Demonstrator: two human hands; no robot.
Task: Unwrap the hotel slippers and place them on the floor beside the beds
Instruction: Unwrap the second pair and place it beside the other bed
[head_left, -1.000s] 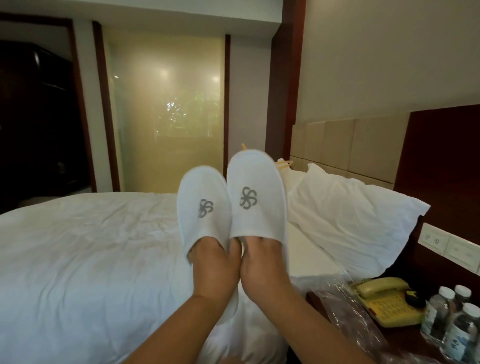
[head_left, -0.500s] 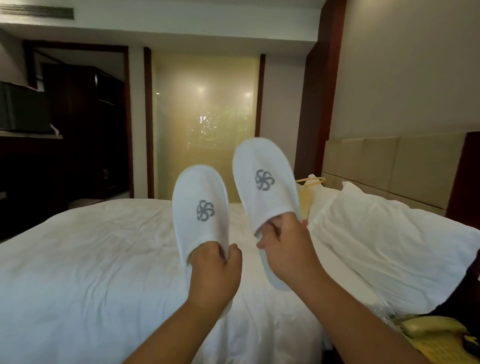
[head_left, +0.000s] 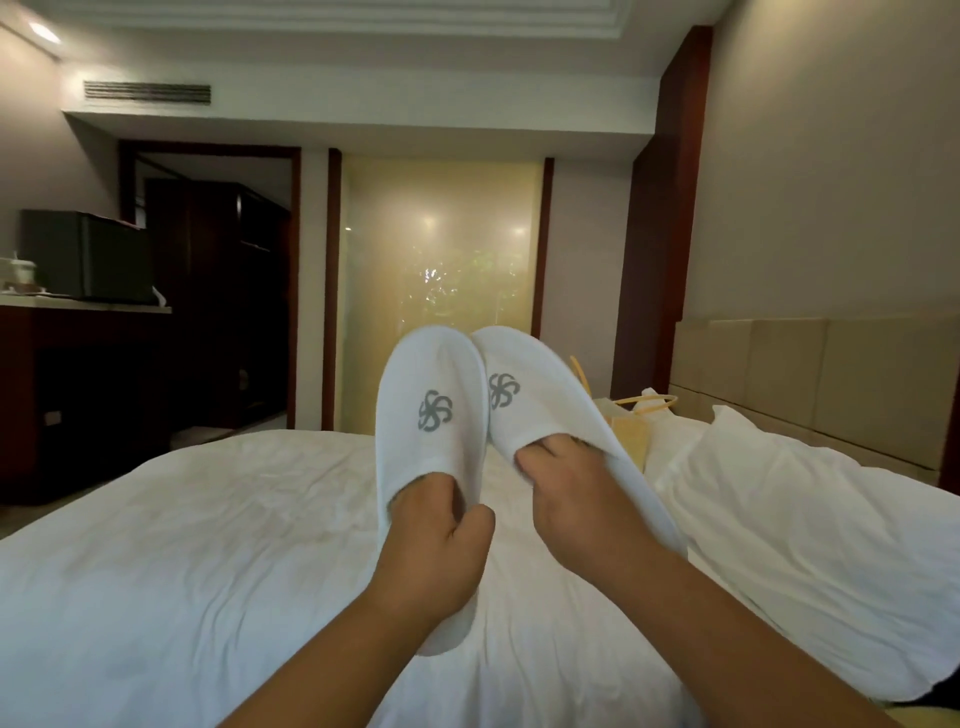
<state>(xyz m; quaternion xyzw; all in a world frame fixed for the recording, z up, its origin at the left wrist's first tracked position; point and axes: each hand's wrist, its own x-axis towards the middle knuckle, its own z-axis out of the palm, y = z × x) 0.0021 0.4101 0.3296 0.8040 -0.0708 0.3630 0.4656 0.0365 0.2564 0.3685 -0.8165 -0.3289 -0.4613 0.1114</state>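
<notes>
Both slippers are out of any wrapping and are held up in the air over the bed (head_left: 208, 545), toes pointing upward, not on the floor.

The left hand (head_left: 436, 540) grips the left slipper (head_left: 431, 415). Its fingers are curled into the slipper's opening, its thumb is folded across the outside near the sole, and the heel end hangs down behind the wrist.

The right hand (head_left: 576, 499) grips the right slipper (head_left: 524, 395). Its fingers are tucked inside the opening under the upper, and the sole runs down along the outer side of the hand. This slipper leans left, so the two toe ends touch, with the left slipper's edge just overlapping the right one. Each upper shows a grey pinwheel logo.

Under the hands, the white bed cover is creased. A white pillow (head_left: 810, 545) lies along the head edge of the bed at the right, against the padded headboard (head_left: 805, 374). A yellow paper bag (head_left: 631, 431) stands near the far head corner, partly hidden behind the right slipper.

At the far left, a dark table (head_left: 83, 310) carries a black box-shaped appliance (head_left: 88, 257).
</notes>
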